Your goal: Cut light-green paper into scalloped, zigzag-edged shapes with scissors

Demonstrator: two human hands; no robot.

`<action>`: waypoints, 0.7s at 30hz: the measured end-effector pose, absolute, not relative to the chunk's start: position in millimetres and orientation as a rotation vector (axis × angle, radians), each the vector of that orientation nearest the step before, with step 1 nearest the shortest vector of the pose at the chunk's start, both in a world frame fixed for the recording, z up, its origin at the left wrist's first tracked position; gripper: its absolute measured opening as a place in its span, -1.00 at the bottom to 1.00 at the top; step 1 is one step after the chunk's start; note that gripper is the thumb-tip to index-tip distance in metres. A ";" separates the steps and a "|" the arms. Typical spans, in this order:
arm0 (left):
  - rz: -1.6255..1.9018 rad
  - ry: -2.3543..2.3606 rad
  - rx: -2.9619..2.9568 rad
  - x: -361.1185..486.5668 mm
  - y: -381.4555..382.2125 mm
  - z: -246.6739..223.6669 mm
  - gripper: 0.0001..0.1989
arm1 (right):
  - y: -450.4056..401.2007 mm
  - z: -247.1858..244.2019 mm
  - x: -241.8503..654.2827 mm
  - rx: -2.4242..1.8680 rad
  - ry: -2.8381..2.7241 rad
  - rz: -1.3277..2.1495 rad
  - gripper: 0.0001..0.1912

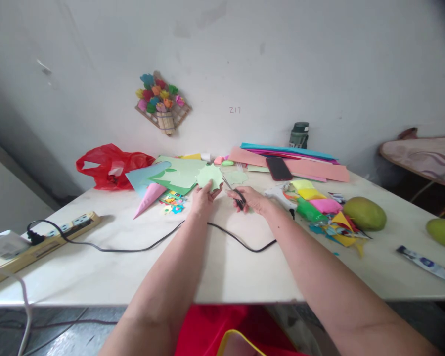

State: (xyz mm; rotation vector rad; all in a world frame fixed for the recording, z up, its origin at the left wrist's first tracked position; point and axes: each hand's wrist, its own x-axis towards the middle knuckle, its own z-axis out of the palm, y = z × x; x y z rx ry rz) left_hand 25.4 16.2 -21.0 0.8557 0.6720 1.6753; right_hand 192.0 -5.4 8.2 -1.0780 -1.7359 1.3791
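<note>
My left hand point(204, 197) grips a pale green paper cutout point(209, 176) with a jagged, scalloped edge, its thumb on top. In my right hand point(252, 199) is a pair of scissors point(239, 198) with black handles, the fingers wrapped round the loops. The blades point up and left, at the cutout's right edge; I cannot tell whether they touch it. Behind the scissors another pale green cutout point(237, 177) lies on the table. Left of my left hand are green paper sheets point(181, 170), a pink paper cone point(148, 199) and small colourful paper pieces point(176, 201).
A black cable point(244, 243) crosses the table from a power strip point(70, 228). A red plastic bag point(114, 165) sits at the back left. To the right are a phone point(279, 169), clay packets point(311, 200), paper scraps point(343, 232), a green fruit point(365, 213) and a tube point(426, 264).
</note>
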 end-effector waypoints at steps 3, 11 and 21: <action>1.664 0.651 0.858 28.0 14.7 -20.1 -0.70 | -4.8 6.3 191.2 -1.072 -1.753 1.342 -0.56; 1.674 0.676 0.796 34.2 12.4 -17.3 -0.74 | -2.6 2.3 189.7 -1.062 -1.738 1.323 -0.57; 1.656 0.695 0.820 33.8 12.3 -15.6 -0.69 | 0.2 -1.0 190.7 -1.033 -1.733 1.335 -0.58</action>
